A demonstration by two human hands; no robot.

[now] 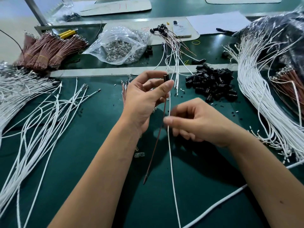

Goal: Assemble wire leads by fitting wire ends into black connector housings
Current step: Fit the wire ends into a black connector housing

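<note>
My left hand (144, 99) pinches a small black connector housing (166, 77) between thumb and fingertips, raised above the green mat. A brown wire (156, 142) hangs down from the housing. A white wire (171, 162) also runs down from it. My right hand (197, 122) pinches that white wire between thumb and forefinger a little below the housing. A heap of loose black housings (212, 84) lies just right of my hands.
Loose white wires (42, 116) spread at the left and a big white bundle (263, 96) at the right. Brown wire bundles (49, 51) and a clear bag of metal terminals (121, 46) sit at the back. Finished leads (172, 46) lie behind centre. A thick white cable (222, 201) crosses bottom right.
</note>
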